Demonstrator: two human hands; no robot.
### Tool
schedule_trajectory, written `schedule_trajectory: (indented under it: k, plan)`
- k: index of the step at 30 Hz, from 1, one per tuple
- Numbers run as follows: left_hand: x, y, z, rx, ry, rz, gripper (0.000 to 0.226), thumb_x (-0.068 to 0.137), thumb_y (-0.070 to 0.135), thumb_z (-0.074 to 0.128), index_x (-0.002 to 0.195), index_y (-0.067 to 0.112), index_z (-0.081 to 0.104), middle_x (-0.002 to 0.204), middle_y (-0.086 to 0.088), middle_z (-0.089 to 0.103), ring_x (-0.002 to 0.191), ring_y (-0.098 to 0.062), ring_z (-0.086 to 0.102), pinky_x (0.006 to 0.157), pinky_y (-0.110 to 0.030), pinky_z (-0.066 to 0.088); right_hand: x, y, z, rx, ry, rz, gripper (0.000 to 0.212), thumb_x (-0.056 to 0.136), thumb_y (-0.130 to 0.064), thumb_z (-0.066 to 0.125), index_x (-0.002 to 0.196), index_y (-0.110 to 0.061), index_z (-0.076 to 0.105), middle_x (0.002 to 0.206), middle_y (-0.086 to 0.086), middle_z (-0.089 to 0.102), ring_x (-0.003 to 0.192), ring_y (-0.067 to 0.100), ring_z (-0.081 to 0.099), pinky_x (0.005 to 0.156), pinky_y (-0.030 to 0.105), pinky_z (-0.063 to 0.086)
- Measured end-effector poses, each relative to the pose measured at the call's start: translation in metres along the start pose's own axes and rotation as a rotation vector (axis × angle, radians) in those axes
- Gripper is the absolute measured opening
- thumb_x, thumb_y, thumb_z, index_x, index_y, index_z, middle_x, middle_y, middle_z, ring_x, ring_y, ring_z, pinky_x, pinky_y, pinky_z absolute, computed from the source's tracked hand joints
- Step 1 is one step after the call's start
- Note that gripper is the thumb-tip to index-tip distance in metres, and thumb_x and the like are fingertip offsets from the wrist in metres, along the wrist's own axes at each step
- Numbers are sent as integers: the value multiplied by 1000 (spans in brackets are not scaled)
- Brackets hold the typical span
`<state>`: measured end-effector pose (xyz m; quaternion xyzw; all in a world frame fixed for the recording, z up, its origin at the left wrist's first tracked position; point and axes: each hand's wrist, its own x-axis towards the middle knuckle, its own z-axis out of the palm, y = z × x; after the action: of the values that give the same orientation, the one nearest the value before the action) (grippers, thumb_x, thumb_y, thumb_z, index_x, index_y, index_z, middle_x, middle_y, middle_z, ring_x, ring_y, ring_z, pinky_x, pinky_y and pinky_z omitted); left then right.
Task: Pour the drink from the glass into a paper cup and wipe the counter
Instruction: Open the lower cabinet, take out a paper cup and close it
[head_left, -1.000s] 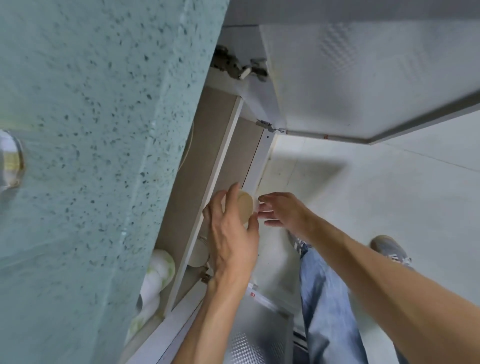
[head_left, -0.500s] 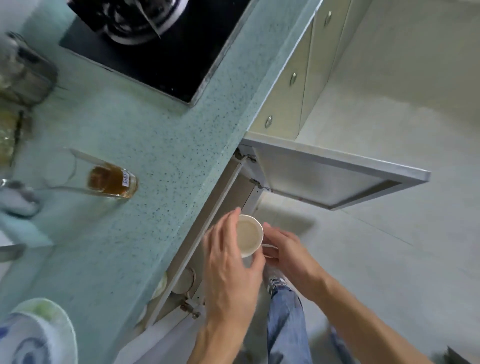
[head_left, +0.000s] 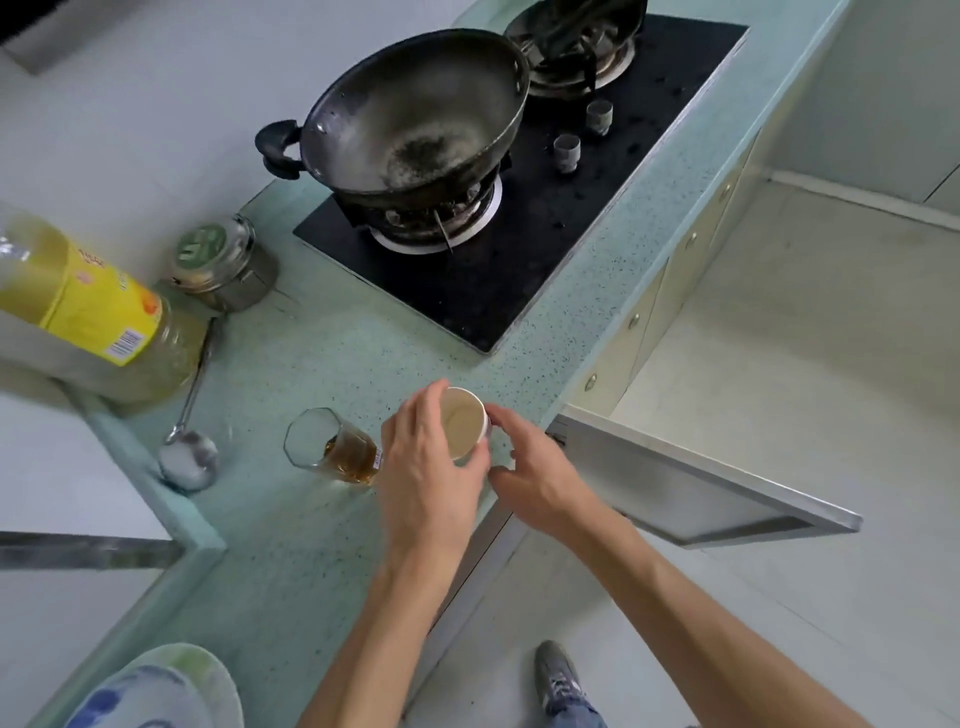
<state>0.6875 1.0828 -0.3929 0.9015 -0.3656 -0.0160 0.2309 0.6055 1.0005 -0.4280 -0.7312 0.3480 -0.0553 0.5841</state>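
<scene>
1. The left hand (head_left: 426, 467) wraps the paper cup (head_left: 464, 422) around its side; the right hand (head_left: 535, 475) is half curled beside it, fingertips near the rim.
2. The cup is over the counter (head_left: 291, 561) edge, just beside the glass (head_left: 332, 447) of amber drink.
3. The cup looks light and crushable, so hold it gently mid-wall; the glass looks heavy, slick and breakable, so grip it low.

head view, steeply downward, close over counter (head_left: 291, 545)

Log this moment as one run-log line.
phase: cup fetched | left hand: holds paper cup | right hand: beside cup | glass: drink unpoured | counter: unwiped
</scene>
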Motion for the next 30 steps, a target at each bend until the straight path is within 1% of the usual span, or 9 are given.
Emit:
schedule_trajectory:
  k: [4,10,15,18,20,22,25,28,30]
  plan:
    - [16,-15,4,63,-61,18,70,82,35,78,141,18,45,137,-3,59,123,-25,55,87,-32,53,8,6,7,-113,-1,22,78,70,5,40,145,-18,37,145,5,48,139,20,37,109,34,37]
    - [22,-29,8,100,-111,36,69,86,37,74,143,18,40,144,-3,54,130,-22,52,86,-33,58,5,7,12,-223,4,9,73,76,12,41,145,-12,39,149,7,42,142,20,30,108,19,26]
    - [15,-35,5,70,-176,61,77,86,34,75,149,17,35,161,-9,34,146,-23,37,106,-35,48,-10,9,4,-277,4,14,69,80,9,44,145,-13,39,147,5,48,138,21,39,104,18,27]
    - [-3,-35,-6,13,-159,49,82,82,29,79,150,17,34,162,-11,29,148,-25,33,111,-37,45,-27,4,2,-295,-10,-19,64,82,10,45,142,-13,41,145,1,52,131,25,48,96,19,33]
    - [-22,-35,-15,-15,-147,24,81,84,28,78,151,17,34,162,-9,31,148,-24,33,113,-35,43,-41,-1,4,-303,-37,-38,63,82,10,44,141,-13,43,144,2,53,131,25,48,98,22,35]
    - [-48,-41,-25,-53,-103,-15,67,88,26,72,146,17,41,155,-4,44,141,-20,44,104,-34,48,-55,-3,6,-315,-74,-53,62,83,10,43,141,-11,44,143,6,53,132,26,48,102,26,36]
    - [-104,-65,-38,-170,1,-166,40,90,18,65,129,19,58,126,4,66,113,-15,65,89,-37,57,-72,2,4,-363,-125,-54,59,86,6,45,143,-11,42,142,10,53,132,30,48,103,29,37]
    - [-180,-105,-46,-153,36,-360,31,86,6,67,116,13,64,112,-1,71,101,-19,69,84,-34,56,-84,14,-14,-437,-132,26,60,88,0,51,146,-13,39,146,8,50,134,27,46,106,30,36]
    - [-238,-133,-51,-36,13,-477,32,81,0,69,112,10,66,108,-6,70,97,-27,68,79,-39,55,-89,31,-30,-534,-137,60,61,89,-1,52,147,-11,37,149,10,45,136,29,43,108,35,36]
